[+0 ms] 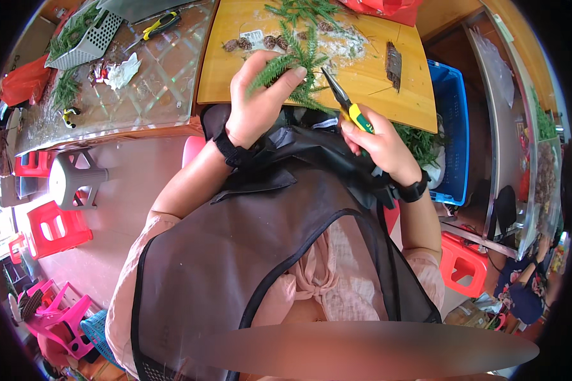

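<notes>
My left hand (260, 92) is closed on a green artificial pine sprig (304, 63), thumb pressed over its stem, just above the near edge of the wooden table. In my right hand (378, 140) are long-nose pliers (349, 105) with yellow and green handles; their dark tips point up and left, close beside the sprig. Whether the jaws touch the sprig's stem I cannot tell. Behind the sprig lie several small brown pine cones (270, 42) and a white label (253, 37). More pine sprigs (305, 9) rest at the table's far side.
White flakes (346, 44) and a bark-like brown strip (393, 66) lie on the wooden table (375, 105). A glass-topped table (159, 82) at left bears another pair of pliers (161, 24) and a grey basket (95, 41) of greenery. At right stands a blue crate (451, 127). Stools (57, 228) stand at left.
</notes>
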Motion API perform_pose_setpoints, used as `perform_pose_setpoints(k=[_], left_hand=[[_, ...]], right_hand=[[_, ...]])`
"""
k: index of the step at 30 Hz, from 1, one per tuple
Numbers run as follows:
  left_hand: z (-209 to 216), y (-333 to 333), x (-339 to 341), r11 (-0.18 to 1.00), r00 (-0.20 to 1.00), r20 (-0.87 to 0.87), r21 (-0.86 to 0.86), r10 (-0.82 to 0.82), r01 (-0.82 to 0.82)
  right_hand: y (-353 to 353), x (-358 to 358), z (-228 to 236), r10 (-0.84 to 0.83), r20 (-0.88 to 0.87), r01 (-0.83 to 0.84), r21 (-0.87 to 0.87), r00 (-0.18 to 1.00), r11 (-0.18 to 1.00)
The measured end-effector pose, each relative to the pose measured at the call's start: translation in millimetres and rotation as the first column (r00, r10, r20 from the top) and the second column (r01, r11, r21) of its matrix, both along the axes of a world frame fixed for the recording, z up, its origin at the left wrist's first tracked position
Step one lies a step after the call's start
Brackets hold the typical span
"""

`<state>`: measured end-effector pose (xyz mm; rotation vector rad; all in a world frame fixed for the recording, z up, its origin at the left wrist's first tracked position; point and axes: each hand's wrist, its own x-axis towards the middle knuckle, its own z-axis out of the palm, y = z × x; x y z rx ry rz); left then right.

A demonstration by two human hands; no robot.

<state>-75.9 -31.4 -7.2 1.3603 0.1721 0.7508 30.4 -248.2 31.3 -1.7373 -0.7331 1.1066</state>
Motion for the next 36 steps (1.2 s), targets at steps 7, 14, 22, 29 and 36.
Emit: perform_pose_setpoints(k=[7, 14, 22, 29, 36], left_hand=[[19.5, -1.6, -1.5, 0.865, 0.971, 0.041, -0.447, -0.237, 0.23], [22.9, 2.5, -3.8, 0.818, 0.942, -0.047, -0.513, -0.331, 0.262], [28.4, 2.8, -7.6, 0.892, 0.955, -0.094, -0.391, -0.282, 0.225], [32.2, 2.6, -9.7, 0.912, 0.951, -0.117, -0.339, -0.285, 0.232], [34.6, 1.5, -10.5, 0.911, 0.946, -0.13, -0.334, -0.297, 0.24]], right_hand=[[-0.7, -4.6, -7.2, -0.083, 0.661, 0.01, 0.114, 0.746, 0.993], [3.0, -0.6, 1.7, -0.141, 0.941, -0.016, 0.153, 0.308, 0.988], [1.2, 4.6, 14.8, -0.064, 0.982, -0.046, 0.073, 0.175, 0.996], [-1.9, 6.5, 18.9, -0.052, 0.99, -0.048, 0.059, 0.133, 0.997], [-3.6, 9.6, 21.0, -0.015, 0.995, -0.067, 0.021, 0.094, 0.998]])
